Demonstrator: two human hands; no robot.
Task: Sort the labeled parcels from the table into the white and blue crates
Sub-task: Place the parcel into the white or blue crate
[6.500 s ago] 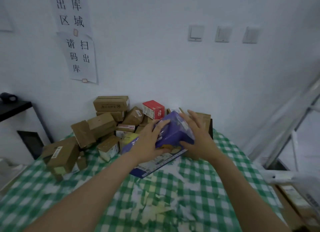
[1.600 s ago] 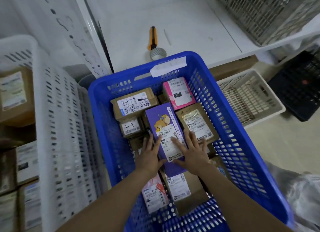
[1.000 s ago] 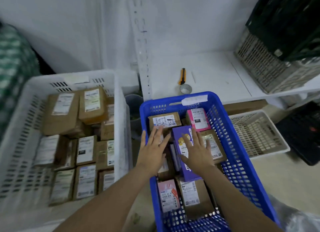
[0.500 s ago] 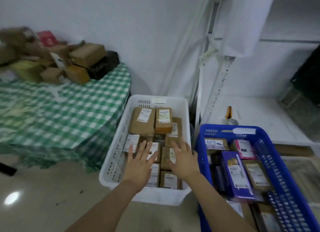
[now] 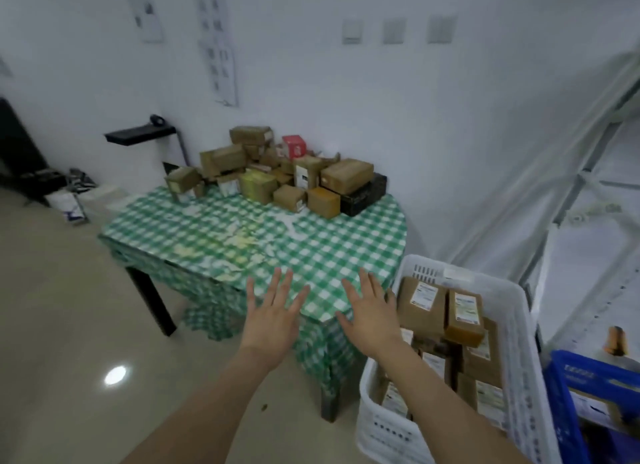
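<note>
To my far left the floor [image 5: 62,325] is glossy pale tile. The square table [image 5: 207,228] wears a green-and-white checked cloth, worn pale in patches and draping off the corners. At its far edge, against the wall, sits the heap of parcels [image 5: 242,167]: mostly blocky brown cardboard with white labels, plus a red carton [image 5: 293,146] and a flat black box [image 5: 363,193]. My left hand [image 5: 273,320] and right hand [image 5: 369,316] hover before the table's near corner, fingers spread flat, gripping nothing. Further right stands the white crate [image 5: 519,325], slotted plastic, packed with labeled brown boxes [image 5: 422,301]; beside it, the blue crate [image 5: 588,372].
</note>
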